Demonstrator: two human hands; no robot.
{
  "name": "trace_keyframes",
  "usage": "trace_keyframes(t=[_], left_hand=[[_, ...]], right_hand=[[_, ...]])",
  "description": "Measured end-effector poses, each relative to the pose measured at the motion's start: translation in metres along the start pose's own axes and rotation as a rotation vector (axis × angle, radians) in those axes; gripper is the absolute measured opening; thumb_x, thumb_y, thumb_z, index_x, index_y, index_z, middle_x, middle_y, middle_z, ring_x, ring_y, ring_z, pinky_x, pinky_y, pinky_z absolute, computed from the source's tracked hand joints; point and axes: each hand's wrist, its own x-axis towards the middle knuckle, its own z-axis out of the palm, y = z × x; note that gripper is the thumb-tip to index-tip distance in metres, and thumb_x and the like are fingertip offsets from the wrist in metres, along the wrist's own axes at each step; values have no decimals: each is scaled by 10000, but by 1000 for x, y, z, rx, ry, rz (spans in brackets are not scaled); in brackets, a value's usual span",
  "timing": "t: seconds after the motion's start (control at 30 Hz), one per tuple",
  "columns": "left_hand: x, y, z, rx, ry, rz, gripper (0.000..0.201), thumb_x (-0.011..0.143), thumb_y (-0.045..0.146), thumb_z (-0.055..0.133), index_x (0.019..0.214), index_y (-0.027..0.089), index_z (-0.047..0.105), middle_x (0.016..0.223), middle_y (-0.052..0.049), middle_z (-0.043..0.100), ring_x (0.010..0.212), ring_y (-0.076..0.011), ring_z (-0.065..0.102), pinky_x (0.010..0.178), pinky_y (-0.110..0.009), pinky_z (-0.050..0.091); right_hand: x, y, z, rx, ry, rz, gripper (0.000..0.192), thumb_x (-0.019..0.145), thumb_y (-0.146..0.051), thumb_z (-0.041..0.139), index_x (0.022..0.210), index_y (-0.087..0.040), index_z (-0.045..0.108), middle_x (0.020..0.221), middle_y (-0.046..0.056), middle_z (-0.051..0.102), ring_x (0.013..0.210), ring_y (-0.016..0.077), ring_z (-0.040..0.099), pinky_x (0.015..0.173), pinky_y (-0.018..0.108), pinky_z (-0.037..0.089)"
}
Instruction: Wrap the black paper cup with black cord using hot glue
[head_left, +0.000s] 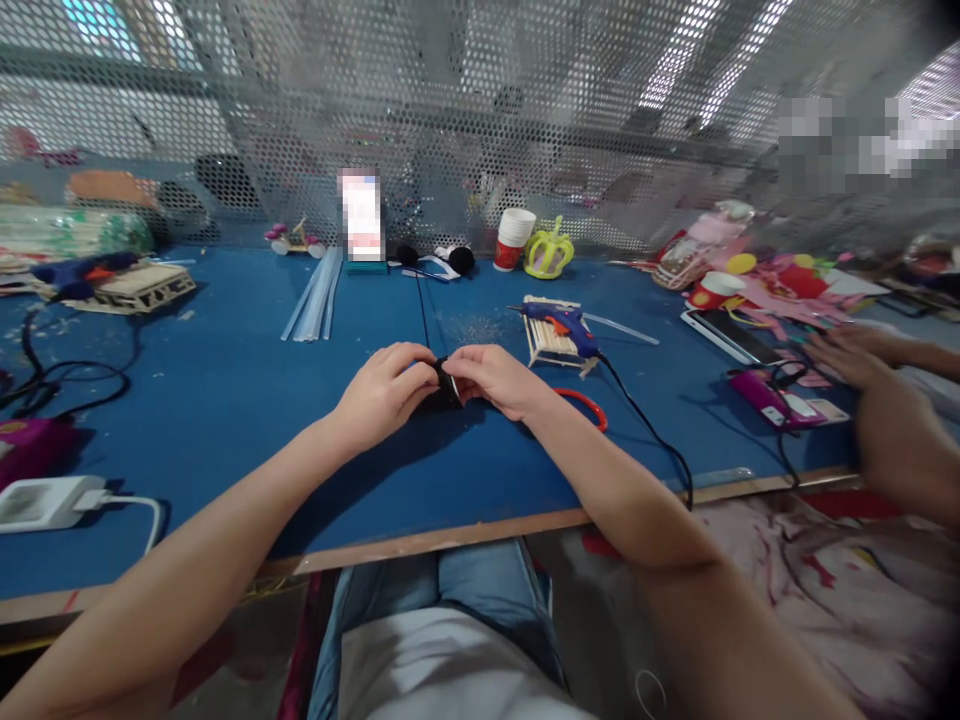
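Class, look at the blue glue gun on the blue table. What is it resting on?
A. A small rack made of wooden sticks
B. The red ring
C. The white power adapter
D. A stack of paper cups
A: the blue glue gun lies across a small rack of wooden sticks, just beyond the person's right hand, with its black cord trailing toward the table edge.

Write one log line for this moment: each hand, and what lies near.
left hand: pinches black piece | right hand: pinches same piece | near: glue gun, red ring
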Motion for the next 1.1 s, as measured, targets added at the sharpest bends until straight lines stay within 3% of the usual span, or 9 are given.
trace_keyframes(t=[0.27,0.4,0.5,0.6,0.7,0.83,0.9,1.0,1.1], left_hand=[[1,1,-1,-169,-124,-177,59,878,232,447,864,175,451,1059,-119,528,989,-197,521,840,-364,459],[-4,-3,6,-250,-142,-236,430,706,411,675,932,191,382,1115,-114,505,999,-219,527,807,-364,470],[-7,-4,9,-234,-183,-293,487,693,392,674,1010,196,361,1147,-112,511,959,-220,557,765,-359,480],[-6,-4,7,-243,-177,-360,523,710,370,645,1110,182,366,1108,-107,541,952,-223,577,781,-367,486],[-3,-4,3,-295,-173,-401,558,712,367,633,1173,165,393,1125,-114,554,996,-236,576,821,-376,487],[-2,-9,1,-344,-195,-486,581,712,392,629,1205,166,422,1126,-112,574,994,-249,590,826,-389,494],[-3,-12,2,-360,-184,-521,592,713,407,629,1217,170,428,1138,-108,572,995,-248,590,842,-398,490],[-3,-17,2,-352,-141,-505,595,718,411,627,1227,165,438,1147,-107,562,1031,-248,573,880,-404,476],[-2,-19,0,-290,-94,-437,588,709,375,642,1229,181,446,1165,-101,535,1080,-253,538,935,-427,444]], right_hand=[[3,0,-4,80,15,5,187,711,-300,633,646,-175,511,525,-36,521,472,73,494,467,211,376],[5,2,-3,114,3,16,234,687,-328,671,636,-180,498,516,-43,506,470,72,483,460,212,373],[3,0,-2,102,-10,8,280,703,-374,668,625,-179,483,521,-43,503,472,69,482,474,214,393],[-4,-17,-10,-108,27,-90,296,775,-435,597,680,-161,533,618,13,590,540,93,554,545,245,456],[-14,-44,-37,-446,280,-288,314,820,-447,537,743,-144,570,724,72,644,599,122,598,591,275,484],[-21,-65,-97,-894,803,-405,271,826,-401,508,743,-156,590,684,66,629,653,161,606,627,302,468],[-20,-62,-126,-1135,925,-292,192,786,-327,543,724,-159,612,693,72,636,711,195,609,672,326,456],[-13,-46,-152,-1363,714,94,157,708,-290,594,632,-154,619,624,86,624,687,222,605,629,319,441],[-4,-28,-156,-1390,632,212,159,670,-298,619,622,-146,628,648,116,636,697,242,609,603,315,436]])
